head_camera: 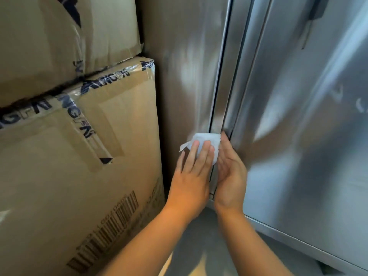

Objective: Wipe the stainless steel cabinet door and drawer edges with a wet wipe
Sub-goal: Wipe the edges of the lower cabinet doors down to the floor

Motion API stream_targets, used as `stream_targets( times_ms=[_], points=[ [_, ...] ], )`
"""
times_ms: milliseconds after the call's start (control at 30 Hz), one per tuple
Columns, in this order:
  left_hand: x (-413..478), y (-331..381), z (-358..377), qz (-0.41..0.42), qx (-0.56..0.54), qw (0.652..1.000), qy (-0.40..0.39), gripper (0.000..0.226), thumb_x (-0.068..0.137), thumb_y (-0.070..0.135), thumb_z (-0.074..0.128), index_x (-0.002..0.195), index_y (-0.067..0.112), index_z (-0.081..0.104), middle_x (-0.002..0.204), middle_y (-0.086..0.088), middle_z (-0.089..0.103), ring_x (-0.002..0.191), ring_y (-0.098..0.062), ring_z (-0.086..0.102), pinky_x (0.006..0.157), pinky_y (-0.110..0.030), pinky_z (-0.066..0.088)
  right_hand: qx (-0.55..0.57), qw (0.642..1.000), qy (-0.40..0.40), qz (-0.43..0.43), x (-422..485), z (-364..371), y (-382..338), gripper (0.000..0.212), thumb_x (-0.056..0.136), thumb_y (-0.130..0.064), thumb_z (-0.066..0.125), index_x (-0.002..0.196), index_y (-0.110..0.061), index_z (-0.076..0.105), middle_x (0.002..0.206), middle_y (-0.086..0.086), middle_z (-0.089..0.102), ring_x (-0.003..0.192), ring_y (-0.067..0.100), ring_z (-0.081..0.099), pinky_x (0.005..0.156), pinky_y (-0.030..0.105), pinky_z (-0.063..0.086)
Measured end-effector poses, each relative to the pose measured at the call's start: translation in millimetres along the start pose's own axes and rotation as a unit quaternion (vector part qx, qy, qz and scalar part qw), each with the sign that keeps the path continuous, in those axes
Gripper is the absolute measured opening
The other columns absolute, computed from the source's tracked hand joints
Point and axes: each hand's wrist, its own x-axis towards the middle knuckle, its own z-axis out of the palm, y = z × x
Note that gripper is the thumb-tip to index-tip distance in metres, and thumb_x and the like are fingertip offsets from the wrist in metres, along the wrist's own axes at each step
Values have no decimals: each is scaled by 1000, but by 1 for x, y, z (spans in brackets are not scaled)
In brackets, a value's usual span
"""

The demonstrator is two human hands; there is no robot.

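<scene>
A white wet wipe (207, 138) lies bunched against the stainless steel cabinet's side panel (189, 66), right at the vertical door edge (219, 96). My left hand (191, 176) presses the wipe flat with straight fingers. My right hand (229, 172) is beside it, palm turned left, fingers straight, its fingertips touching the wipe and the door edge. The steel door (298, 116) fills the right side and stands slightly ajar, with a dark gap along its edge.
Two taped cardboard boxes (79, 146) are stacked close on the left, almost touching the cabinet side. A grey floor (199, 246) shows below my forearms. A dark handle (316, 10) sits at the door's top right.
</scene>
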Motion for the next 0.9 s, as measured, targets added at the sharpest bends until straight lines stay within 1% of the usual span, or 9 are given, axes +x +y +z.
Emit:
stream_targets(
  times_ms=[167, 400, 500, 533, 633, 733, 767, 833, 900],
  points=[
    [-41, 1, 32, 8, 34, 996, -84, 88, 78, 24, 55, 147, 7, 3, 156, -5, -1, 144, -29, 2, 113, -49, 13, -32, 996, 44, 64, -20, -31, 37, 40, 93, -5, 36, 117, -22, 64, 125, 5, 64, 121, 17, 56, 103, 27, 44],
    [-72, 7, 52, -3, 21, 986, -163, 89, 70, 21, 70, 143, 9, 22, 152, -9, 25, 141, -28, 14, 109, -50, 23, -64, 985, 92, 133, -39, -52, 68, 40, 95, 0, 34, 118, -18, 62, 126, 7, 62, 121, 17, 56, 99, 23, 46],
    [-84, 4, 59, 14, 38, 976, -216, 91, 83, 23, 57, 145, 13, -8, 156, -6, -4, 141, -25, -20, 112, -49, -2, -72, 978, 92, 172, -45, -65, 80, 38, 97, -2, 36, 129, -13, 53, 132, 11, 58, 123, 19, 54, 101, 26, 45],
    [-86, 5, 60, 11, 43, 975, -219, 91, 83, 24, 57, 145, 14, -8, 155, -6, -8, 141, -25, -21, 112, -49, -1, -76, 976, 93, 179, -46, -68, 83, 38, 97, -2, 36, 127, -14, 55, 131, 11, 59, 123, 19, 54, 105, 29, 43],
    [-90, 10, 60, -9, 28, 975, -219, 91, 65, 27, 74, 140, 15, 25, 148, -5, 17, 138, -25, 14, 108, -44, 28, -68, 972, 108, 198, -48, -70, 88, 37, 98, -2, 36, 118, -19, 61, 124, 5, 63, 121, 17, 56, 104, 27, 43],
    [-92, 9, 64, 8, 48, 975, -219, 91, 82, 24, 59, 145, 16, -5, 155, -6, -5, 141, -29, -14, 113, -48, 2, -73, 968, 130, 200, -52, -68, 88, 35, 97, -5, 38, 114, -21, 65, 121, 3, 65, 119, 14, 57, 103, 28, 41],
    [-90, 10, 64, 9, 50, 974, -220, 91, 81, 24, 60, 145, 16, -4, 156, -7, -4, 143, -29, -9, 113, -49, 4, -62, 966, 141, 206, -52, -66, 87, 33, 97, -6, 39, 111, -21, 66, 120, 4, 66, 117, 14, 58, 101, 27, 42],
    [-92, 11, 62, 3, 42, 974, -223, 90, 66, 27, 75, 140, 15, 27, 150, -8, 31, 139, -26, 28, 107, -46, 30, -34, 957, 170, 231, -49, -60, 83, 26, 96, -10, 45, 104, -21, 68, 117, 6, 67, 111, 14, 61, 92, 23, 46],
    [-92, 8, 58, 10, 33, 978, -206, 86, 63, 27, 77, 137, 14, 36, 142, -6, 45, 135, -23, 32, 103, -43, 38, -14, 946, 201, 254, -44, -54, 78, 19, 94, -13, 51, 96, -20, 68, 114, 9, 67, 106, 15, 63, 86, 21, 47]
  ],
)
